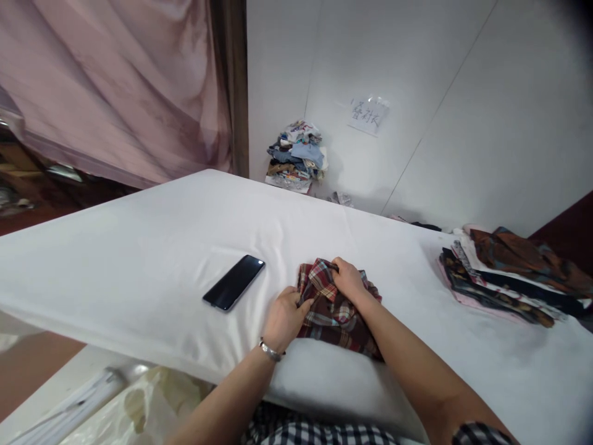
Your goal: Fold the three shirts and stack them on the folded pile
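A dark red and brown plaid shirt (324, 321), bunched into a compact bundle, lies at the near edge of the white-covered table (152, 247). My left hand (283, 318), with a silver band at the wrist, pinches the shirt's left side between thumb and fingers. On the upper part, near what looks like the collar, my right hand (348, 279) grips the cloth with curled fingers. Part of the shirt is hidden under my right hand and forearm. A black phone (235, 282) lies flat on the cloth, left of my left hand.
A stack of folded clothes (504, 275) sits at the table's right side. Beyond the far edge, a heap of clothes (299, 154) stands against the wall below a handwritten paper sign (368, 115). A pink curtain (139, 80) hangs at left; a plastic bag (143, 408) lies below the near edge.
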`<state>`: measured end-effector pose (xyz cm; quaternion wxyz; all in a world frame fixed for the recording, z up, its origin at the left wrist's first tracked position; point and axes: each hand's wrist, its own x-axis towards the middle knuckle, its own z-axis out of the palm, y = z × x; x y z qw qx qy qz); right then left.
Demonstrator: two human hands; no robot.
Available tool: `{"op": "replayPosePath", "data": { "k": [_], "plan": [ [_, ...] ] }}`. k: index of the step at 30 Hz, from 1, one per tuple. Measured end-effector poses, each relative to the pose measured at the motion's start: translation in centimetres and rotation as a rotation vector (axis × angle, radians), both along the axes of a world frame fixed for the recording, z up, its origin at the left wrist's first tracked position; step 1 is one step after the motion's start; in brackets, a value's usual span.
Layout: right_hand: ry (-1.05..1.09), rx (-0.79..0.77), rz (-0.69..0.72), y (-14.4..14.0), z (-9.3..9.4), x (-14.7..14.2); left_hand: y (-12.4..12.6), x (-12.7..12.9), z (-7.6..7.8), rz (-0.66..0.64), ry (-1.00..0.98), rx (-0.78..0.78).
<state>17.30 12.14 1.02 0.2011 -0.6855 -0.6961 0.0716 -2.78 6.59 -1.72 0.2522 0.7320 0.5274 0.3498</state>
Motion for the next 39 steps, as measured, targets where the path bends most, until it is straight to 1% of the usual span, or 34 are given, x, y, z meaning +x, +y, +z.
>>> {"op": "replayPosePath", "data": {
  "k": [1,3,5,6,7,8,11,13,15,17,18,20,22,23,25,27,29,31,34,36,39],
  "plan": [
    [0.038,0.045,0.032,-0.2,0.3,0.2,0.0,0.0,0.0,-0.005,0.008,0.012],
    [0.122,0.201,0.084,-1.1,0.9,0.6,0.0,0.0,0.0,-0.020,0.004,0.014],
    [0.163,0.364,0.085,-2.7,1.4,0.9,0.0,0.0,0.1,-0.030,-0.016,-0.005],
    [0.154,0.404,0.072,-3.6,1.5,0.9,0.0,0.0,0.1,-0.033,-0.025,-0.012],
    [0.127,0.398,0.069,-4.6,1.4,0.9,0.0,0.0,0.1,-0.036,-0.030,-0.014],
    [0.090,0.348,0.084,-5.5,1.1,0.8,0.1,0.0,0.2,-0.037,-0.030,-0.012],
    [-0.008,0.073,0.181,-7.2,-0.3,0.1,0.1,0.0,0.2,-0.035,-0.017,-0.007],
    [-0.012,-0.037,0.206,-7.4,-1.0,-0.3,0.2,0.0,0.3,-0.007,-0.001,-0.011],
    [0.046,-0.055,0.187,-7.2,-1.3,-0.5,0.2,-0.1,0.3,0.040,-0.015,0.007],
    [0.187,-0.030,0.168,-7.1,-0.9,-0.3,0.3,-0.1,0.3,0.083,-0.076,0.018],
    [0.276,0.007,0.151,-7.3,-0.7,0.0,0.3,-0.1,0.3,0.096,-0.116,0.000],
    [0.437,0.136,0.099,-8.0,-0.2,1.0,0.6,-0.3,0.2,0.109,-0.181,-0.080],
    [0.530,0.272,0.026,-9.3,-0.2,2.6,0.9,-0.4,0.2,0.111,-0.238,-0.180],
    [0.558,0.308,-0.027,-10.1,-0.4,3.6,1.1,-0.4,0.2,0.113,-0.271,-0.229],
    [0.639,0.273,-0.155,-11.8,-1.4,5.4,1.5,-0.5,0.3,0.114,-0.355,-0.342],
    [0.758,0.173,-0.283,-13.4,-2.8,6.7,1.6,-0.5,0.7,0.108,-0.458,-0.477],
    [0.859,0.099,-0.350,-14.7,-4.0,7.3,1.3,-0.5,1.3,0.055,-0.594,-0.616],
    [0.919,0.087,-0.337,-15.4,-4.7,7.2,0.9,-0.4,2.0,-0.065,-0.720,-0.765],
    [0.937,0.099,-0.269,-15.6,-4.6,6.3,0.3,-0.3,2.9,-0.237,-0.804,-0.933],
    [0.942,0.097,-0.266,-15.5,-4.1,5.8,0.0,-0.3,3.3,-0.287,-0.815,-0.971],
    [1.022,0.070,-0.279,-15.3,-3.6,5.4,-0.4,-0.3,3.5,-0.326,-0.802,-0.988]
  ]
}}
